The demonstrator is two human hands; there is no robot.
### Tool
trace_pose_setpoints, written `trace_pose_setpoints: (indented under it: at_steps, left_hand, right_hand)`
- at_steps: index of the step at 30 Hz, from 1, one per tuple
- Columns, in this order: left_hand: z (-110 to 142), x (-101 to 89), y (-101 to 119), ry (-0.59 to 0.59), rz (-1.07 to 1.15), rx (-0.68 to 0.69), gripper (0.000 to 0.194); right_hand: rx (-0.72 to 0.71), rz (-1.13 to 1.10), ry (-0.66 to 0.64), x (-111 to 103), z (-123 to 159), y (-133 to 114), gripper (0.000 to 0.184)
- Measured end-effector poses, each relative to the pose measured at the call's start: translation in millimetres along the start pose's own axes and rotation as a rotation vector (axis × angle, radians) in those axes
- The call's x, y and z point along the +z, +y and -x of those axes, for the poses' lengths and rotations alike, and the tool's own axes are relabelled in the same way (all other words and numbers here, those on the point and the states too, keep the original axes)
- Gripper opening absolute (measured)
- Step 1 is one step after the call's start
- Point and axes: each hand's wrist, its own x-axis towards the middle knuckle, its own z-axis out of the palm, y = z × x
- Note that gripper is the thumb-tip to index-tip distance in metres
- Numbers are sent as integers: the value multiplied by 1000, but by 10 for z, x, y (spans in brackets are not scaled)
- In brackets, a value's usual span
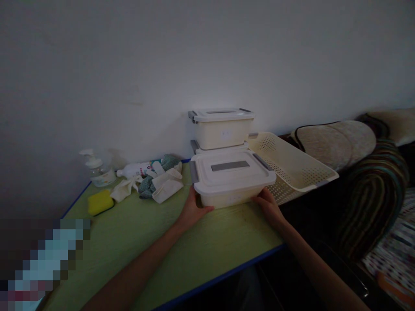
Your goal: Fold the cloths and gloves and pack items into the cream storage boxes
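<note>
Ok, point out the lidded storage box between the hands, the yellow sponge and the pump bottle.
Lidded storage box [233, 179]: head view, on its white lid.
Yellow sponge [100, 202]: head view, on its yellow face.
Pump bottle [100, 175]: head view, on its body.

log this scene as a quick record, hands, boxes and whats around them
left hand: at left front corner of front box
right hand: at its right front corner
lid: on front box
behind: upper box stacked on lower box
right: perforated basket
left: pump bottle, yellow sponge, crumpled cloths
surface: green table, blue edge
</note>
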Motion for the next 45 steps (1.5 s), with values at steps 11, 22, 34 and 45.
trace_pose_setpoints:
  at_steps: [11,22,34,45]
  left_hand:
    - [-34,-64,27,3,82,66,54]
    - [-401,-342,463,402,-8,-111,22]
    - [-605,-139,786,207,-190,-187,48]
    - [-569,-81,734,252,-126,-133,22]
  right_hand:
    - [-26,-54,37,-80,-126,-48,35]
    - [-73,150,195,-492,-666,-793,30]
    - [-111,782,-17,-342,-1202,-716,24]
    - [-56,611,-182,-349,-1218,-736,17]
